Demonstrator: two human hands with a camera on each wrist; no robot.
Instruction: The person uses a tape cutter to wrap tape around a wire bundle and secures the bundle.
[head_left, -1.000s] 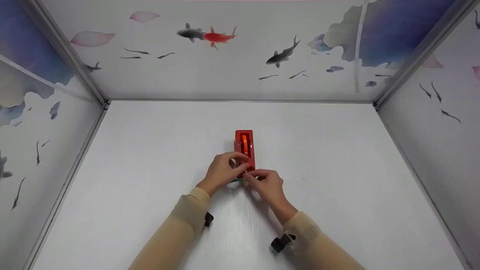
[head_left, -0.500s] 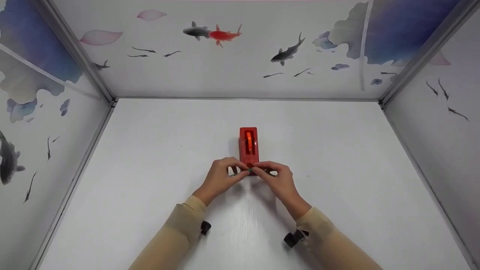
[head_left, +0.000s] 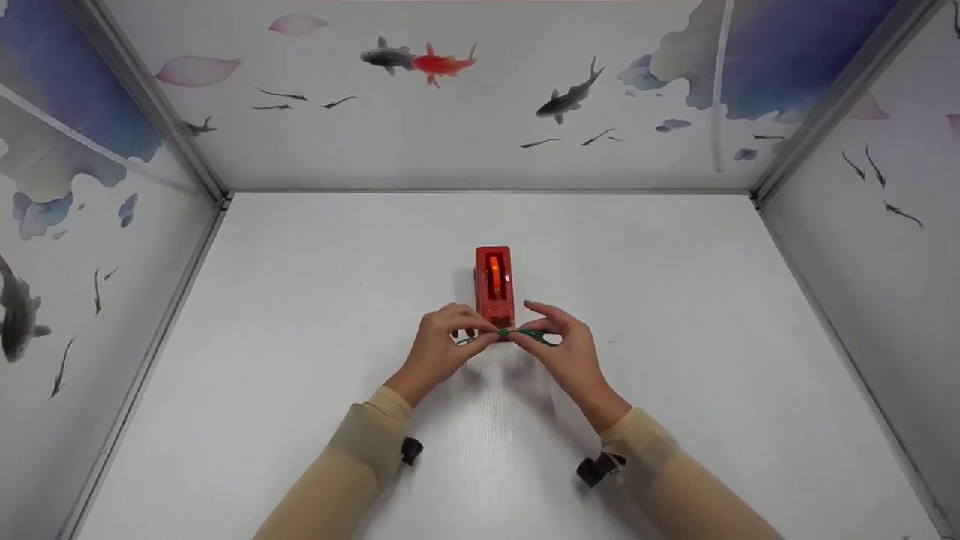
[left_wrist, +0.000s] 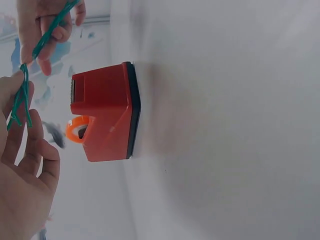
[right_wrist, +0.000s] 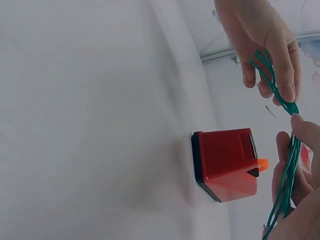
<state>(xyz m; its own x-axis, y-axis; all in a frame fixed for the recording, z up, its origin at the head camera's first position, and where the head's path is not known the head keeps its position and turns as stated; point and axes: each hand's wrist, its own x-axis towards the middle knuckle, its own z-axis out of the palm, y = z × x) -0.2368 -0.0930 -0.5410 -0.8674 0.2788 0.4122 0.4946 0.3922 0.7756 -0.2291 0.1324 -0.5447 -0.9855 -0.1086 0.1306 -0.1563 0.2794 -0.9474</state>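
Observation:
A bundle of thin green strands (head_left: 534,334) stretches between both hands, just over the near end of a red tape dispenser (head_left: 495,309). Thumb and fingers of my left hand (head_left: 444,341) pinch it near one end, where loose ends (left_wrist: 20,110) stick out in the left wrist view. Close beside that grip, my right hand (head_left: 568,349) pinches the same bundle between thumb and fingers, one finger raised away. In the right wrist view the longer part of the strands (right_wrist: 289,175) runs down across the right palm. An orange tape roll (head_left: 494,274) sits in the dispenser.
The dispenser stands on a white table (head_left: 300,285), its serrated cutter (left_wrist: 73,91) towards me. Printed panels with fish, such as the back wall (head_left: 480,150), enclose the table on three sides. Each sleeve carries a small black camera (head_left: 596,470).
Both hands have come together on the green bundle, which was mostly hidden behind them. The right hand has shifted right, and one of its fingers has lifted. The dispenser stays on the table.

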